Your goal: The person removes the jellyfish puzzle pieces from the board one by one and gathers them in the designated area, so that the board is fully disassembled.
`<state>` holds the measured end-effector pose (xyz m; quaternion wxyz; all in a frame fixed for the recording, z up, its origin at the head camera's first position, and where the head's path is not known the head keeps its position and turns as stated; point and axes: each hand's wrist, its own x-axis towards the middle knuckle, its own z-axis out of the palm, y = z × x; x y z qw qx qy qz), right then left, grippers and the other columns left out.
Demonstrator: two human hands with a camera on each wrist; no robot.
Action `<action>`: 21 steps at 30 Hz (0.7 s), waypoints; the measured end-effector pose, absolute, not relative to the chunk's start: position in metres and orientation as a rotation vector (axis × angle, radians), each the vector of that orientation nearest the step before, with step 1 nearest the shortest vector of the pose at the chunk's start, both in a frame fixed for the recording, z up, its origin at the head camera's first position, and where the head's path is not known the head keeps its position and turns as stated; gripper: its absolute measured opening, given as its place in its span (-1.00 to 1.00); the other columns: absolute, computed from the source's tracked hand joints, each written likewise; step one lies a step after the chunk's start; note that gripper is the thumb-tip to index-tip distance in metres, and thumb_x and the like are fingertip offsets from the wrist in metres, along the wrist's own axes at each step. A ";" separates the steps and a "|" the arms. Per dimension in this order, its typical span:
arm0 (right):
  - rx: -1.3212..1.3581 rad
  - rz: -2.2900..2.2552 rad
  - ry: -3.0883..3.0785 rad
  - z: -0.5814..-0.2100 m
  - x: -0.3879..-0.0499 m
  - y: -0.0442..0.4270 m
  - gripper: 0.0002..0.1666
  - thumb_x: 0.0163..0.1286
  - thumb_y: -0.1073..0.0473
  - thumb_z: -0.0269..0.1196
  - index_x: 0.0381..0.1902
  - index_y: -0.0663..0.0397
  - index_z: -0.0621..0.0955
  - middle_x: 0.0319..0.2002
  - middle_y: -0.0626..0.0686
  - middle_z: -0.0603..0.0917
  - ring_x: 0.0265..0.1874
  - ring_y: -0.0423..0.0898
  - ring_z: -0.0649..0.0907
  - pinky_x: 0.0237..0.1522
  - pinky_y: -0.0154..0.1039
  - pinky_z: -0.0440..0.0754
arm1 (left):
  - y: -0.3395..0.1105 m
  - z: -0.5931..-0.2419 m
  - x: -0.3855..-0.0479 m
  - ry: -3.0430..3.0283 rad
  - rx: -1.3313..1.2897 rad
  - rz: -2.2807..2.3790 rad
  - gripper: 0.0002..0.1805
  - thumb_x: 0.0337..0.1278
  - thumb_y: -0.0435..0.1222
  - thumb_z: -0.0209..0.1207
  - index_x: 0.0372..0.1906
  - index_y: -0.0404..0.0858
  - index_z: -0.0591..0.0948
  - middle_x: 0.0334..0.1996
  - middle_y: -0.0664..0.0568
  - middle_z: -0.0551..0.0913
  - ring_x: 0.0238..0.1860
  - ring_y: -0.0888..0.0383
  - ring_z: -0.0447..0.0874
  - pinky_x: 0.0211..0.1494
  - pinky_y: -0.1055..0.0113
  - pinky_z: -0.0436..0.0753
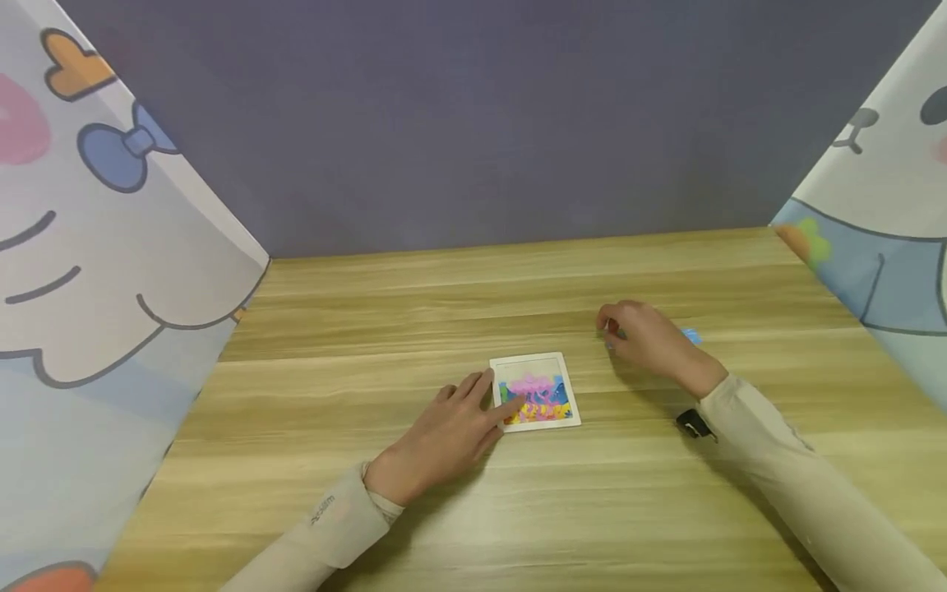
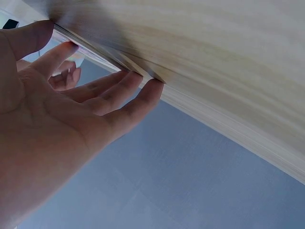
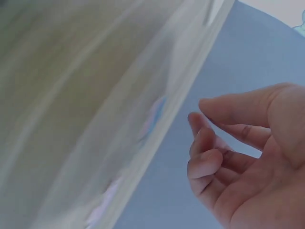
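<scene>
A square jigsaw puzzle (image 1: 551,407) in a white frame lies flat on the table, showing a pink jellyfish over blue and yellow. The upper strip of its picture area is pale and bare. My left hand (image 1: 455,432) rests at its left edge, index fingertip on the picture, the other fingers touching the frame and tabletop. To the right, my right hand (image 1: 647,341) hovers above the table with loosely bent fingers. Nothing shows between thumb and fingertips in the right wrist view. Blue puzzle pieces (image 1: 691,335) lie by this hand, partly hidden; blurred pieces (image 3: 155,117) appear below it.
A small black object (image 1: 694,423) is by the right sleeve. The wood-grain table (image 1: 333,329) ends at a grey-blue back panel (image 1: 481,123). Side panels with cartoon prints (image 1: 133,247) stand at left and right.
</scene>
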<state>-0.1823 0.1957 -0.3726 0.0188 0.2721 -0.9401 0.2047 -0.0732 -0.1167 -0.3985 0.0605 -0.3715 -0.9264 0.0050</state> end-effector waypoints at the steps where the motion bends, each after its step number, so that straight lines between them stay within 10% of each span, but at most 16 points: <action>1: 0.853 0.640 -2.908 -0.371 -0.181 0.192 -0.89 0.29 0.42 0.26 -0.23 0.23 0.68 -0.39 0.06 0.67 -0.52 -0.13 0.49 -0.42 -0.18 0.48 | -0.117 -0.399 -0.073 -2.794 -1.128 0.011 -0.53 0.46 -0.12 0.07 0.40 0.11 0.45 0.31 -0.31 0.42 0.29 -0.18 0.46 0.03 -0.05 0.64; 21: 1.258 0.640 -2.917 -0.358 -0.173 0.100 -0.71 0.39 0.34 0.25 0.05 0.27 0.62 -0.04 0.20 0.66 -0.14 0.02 0.65 -0.11 -0.08 0.65 | -0.114 -0.397 -0.075 -2.821 -1.117 0.090 -0.50 0.47 -0.08 0.05 0.44 0.15 0.40 0.35 -0.28 0.38 0.31 -0.16 0.44 0.04 -0.05 0.65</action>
